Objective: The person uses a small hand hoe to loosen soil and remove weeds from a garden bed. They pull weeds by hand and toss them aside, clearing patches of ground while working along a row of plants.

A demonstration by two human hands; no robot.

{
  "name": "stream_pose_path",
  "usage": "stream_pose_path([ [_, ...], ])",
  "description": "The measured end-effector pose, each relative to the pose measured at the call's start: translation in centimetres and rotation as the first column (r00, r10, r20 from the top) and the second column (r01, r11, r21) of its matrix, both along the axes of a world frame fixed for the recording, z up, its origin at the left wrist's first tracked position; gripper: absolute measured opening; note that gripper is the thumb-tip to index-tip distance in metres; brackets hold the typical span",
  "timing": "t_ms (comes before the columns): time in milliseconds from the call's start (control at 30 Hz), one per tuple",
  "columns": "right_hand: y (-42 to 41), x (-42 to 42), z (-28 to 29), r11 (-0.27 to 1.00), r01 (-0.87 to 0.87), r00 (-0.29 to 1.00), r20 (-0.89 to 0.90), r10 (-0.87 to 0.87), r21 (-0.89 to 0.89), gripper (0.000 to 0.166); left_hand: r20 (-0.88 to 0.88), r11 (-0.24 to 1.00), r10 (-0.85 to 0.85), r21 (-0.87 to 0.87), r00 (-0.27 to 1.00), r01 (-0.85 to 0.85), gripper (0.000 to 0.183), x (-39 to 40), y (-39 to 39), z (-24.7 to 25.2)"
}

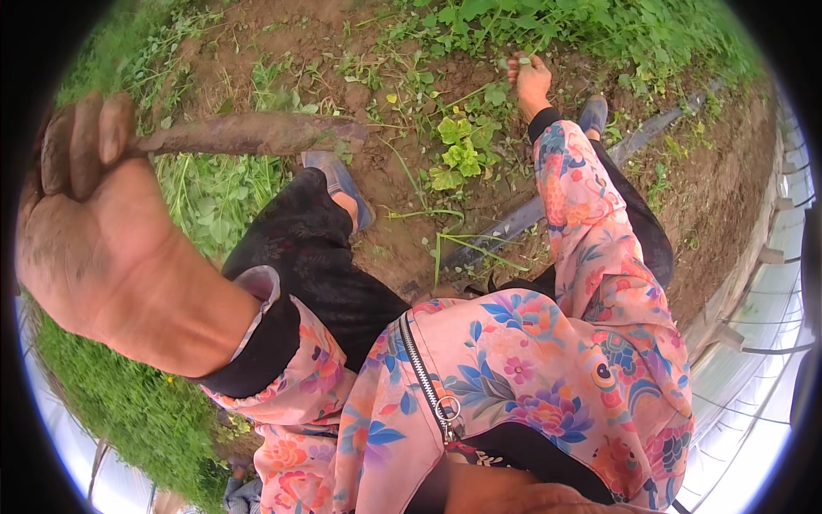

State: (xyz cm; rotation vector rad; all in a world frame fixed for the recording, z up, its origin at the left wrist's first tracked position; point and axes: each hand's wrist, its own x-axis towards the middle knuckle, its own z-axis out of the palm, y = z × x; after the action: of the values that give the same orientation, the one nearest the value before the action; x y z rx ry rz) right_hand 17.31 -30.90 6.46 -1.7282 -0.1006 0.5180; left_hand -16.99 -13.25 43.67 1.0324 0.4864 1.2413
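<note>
My left hand (pixel 96 186) is raised close to the camera, palm towards me and dirty with soil. Its fingers are curled around a hand tool with a long, soil-caked blade (pixel 257 133), which points to the right above the ground. Further out, my right hand (pixel 532 80) is low over the bed at the edge of the leafy plants (pixel 546 22). Its fingers are closed on a thin green plant stem (pixel 478 93); the exact grip is too small to make out. A small yellow-green leafy plant (pixel 463 154) grows between my feet.
A dark flat hose (pixel 507 228) runs diagonally across the soil. Cut or pulled weeds (pixel 218 199) lie beside my left shoe (pixel 340 186). Dense greenery (pixel 122 392) fills the left. The greenhouse's plastic wall (pixel 758 334) curves along the right. Part of another person (pixel 243 491) shows at lower left.
</note>
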Motion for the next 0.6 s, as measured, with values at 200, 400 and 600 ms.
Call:
stream_pose_path([
  [200, -0.9, -0.8, -0.4, 0.079, -0.318, 0.765, -0.207, 0.609, -0.945, 0.047, -0.298, 0.955, 0.294, 0.057, 0.908, -0.29, 0.043, 2.0, -3.3, -0.6],
  [400, -2.3, -1.4, -9.3, -0.262, -0.459, 0.37, -0.45, 0.813, -0.849, 0.025, -0.164, 0.977, 0.211, 0.065, 0.964, -0.203, 0.042, 0.3, -2.0, -1.3],
  [600, -5.7, 3.0, -12.0, -0.101, -0.392, 0.568, -0.327, 0.755, -0.914, 0.034, -0.071, 0.989, 0.149, 0.023, 0.986, -0.147, 0.04, 0.4, -1.6, -2.3],
])
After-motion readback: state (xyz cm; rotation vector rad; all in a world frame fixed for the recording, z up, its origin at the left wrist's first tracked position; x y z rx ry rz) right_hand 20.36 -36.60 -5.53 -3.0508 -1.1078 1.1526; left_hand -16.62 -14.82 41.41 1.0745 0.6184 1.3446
